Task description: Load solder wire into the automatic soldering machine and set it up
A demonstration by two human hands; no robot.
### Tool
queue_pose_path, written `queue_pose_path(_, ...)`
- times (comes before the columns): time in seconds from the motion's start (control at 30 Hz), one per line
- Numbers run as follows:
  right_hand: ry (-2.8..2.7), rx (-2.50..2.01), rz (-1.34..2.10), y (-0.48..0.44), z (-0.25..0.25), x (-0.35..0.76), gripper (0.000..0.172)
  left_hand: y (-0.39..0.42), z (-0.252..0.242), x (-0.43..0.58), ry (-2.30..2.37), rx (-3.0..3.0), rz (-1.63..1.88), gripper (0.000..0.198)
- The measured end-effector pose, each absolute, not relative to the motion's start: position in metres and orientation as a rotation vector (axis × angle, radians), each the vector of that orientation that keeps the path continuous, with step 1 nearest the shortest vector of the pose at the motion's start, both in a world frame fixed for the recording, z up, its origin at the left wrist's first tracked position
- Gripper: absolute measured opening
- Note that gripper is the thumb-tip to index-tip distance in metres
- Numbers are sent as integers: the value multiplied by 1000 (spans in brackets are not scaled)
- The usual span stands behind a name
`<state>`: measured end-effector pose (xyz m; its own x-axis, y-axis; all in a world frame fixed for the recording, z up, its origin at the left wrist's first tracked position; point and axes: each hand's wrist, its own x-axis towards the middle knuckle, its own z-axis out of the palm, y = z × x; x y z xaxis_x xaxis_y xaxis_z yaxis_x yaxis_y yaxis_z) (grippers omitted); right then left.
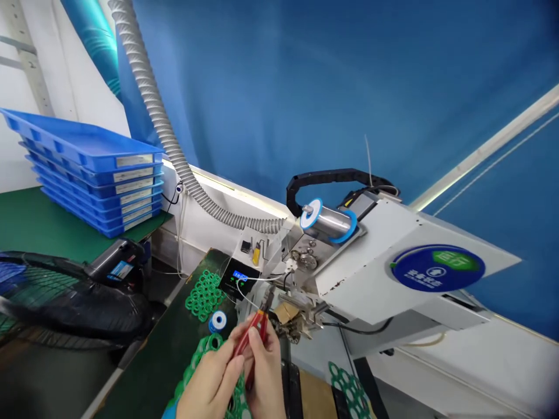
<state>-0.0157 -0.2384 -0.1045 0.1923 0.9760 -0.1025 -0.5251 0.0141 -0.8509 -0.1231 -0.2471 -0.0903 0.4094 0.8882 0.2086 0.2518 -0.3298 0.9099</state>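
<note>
A pair of red-handled pliers point(257, 330) points up and away from me, jaws near the soldering machine's point(371, 262) metal parts. My left hand point(213, 375) closes on the handles from the left. From the other side my right hand point(267, 372) grips them too, its thumb lying along the red grip. Whether anything sits between the jaws I cannot make out. Beneath and beside my hands lie green ring-shaped pieces point(205, 294), joined in sheets. A small blue-and-white solder spool point(217, 321) stands just beyond my left hand.
A large solder reel point(327, 221) is mounted on the machine. A controller with a lit display point(240, 276) sits behind the pliers. Left are a black fan point(78, 308) and stacked blue trays point(100, 174). A grey corrugated hose point(152, 99) hangs before a blue curtain point(305, 87).
</note>
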Motion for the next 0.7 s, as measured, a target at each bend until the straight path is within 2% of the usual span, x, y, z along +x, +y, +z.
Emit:
queue_pose_path(0.1, -730, -936, 1343, -226, -100, -15, 44, -236, -85, -121, 1124, 2053, 635, 40)
queue_pose_path(0.2, -646, -946, 1491, -215, -91, -15, 43, -223, -73, -126, 1158, 2322, 385, 28)
queue_pose_path(0.27, -566, -1009, 1454, -203, -84, -14, 44, -209, -58, -131, 1156, 2289, 554, 26)
queue_pose_path(0.37, -571, -1121, 1267, -178, -71, -9, 50, -172, -30, -130, 1155, 2012, 1025, 39)
queue_pose_path(0.47, -640, -1152, 1201, -154, -61, -2, 54, -111, -10, -109, 1077, 1935, 1327, 28)
queue_pose_path(0.6, -685, -1234, 1129, -138, -54, 6, 51, -34, -6, -66, 1056, 2241, 1151, 39)
queue_pose_path(0.7, -760, -1355, 1071, -133, -53, 12, 49, -7, -12, -46, 1009, 2314, 1025, 36)
